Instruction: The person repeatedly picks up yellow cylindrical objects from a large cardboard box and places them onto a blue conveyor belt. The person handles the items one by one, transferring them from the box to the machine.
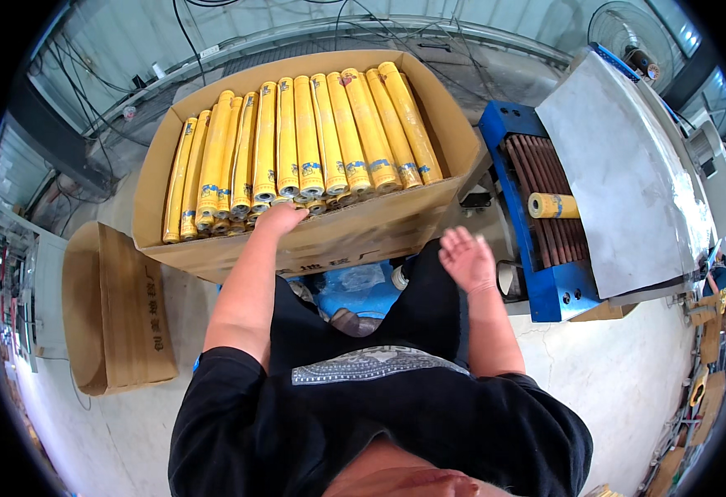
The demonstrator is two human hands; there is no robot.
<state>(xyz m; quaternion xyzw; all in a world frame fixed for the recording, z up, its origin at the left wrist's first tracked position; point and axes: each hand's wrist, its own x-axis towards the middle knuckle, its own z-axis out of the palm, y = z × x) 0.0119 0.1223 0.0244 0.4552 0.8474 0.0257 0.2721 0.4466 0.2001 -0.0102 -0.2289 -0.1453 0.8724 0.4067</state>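
Observation:
A large cardboard box (354, 240) in front of me holds a row of yellow wrapped rolls (309, 137) with blue marks at their near ends, more rolls lying beneath. My left hand (282, 217) reaches over the near rim of the box, by the lower roll ends; its fingers are mostly hidden, so what they grip does not show. To the right, my right hand (468, 258) is raised with fingers stretched out, palm bare, holding nothing. It hovers between the box and a blue-framed machine (553, 308). One yellow roll (553, 206) lies on that machine's dark rollers.
A grey metal sheet (628, 174) covers the machine's right part, with a fan (634, 54) behind. An upright cardboard box (135, 323) stands at left. Blue plastic (354, 290) lies between my legs. Cables hang along the far wall; cardboard pieces line the right edge.

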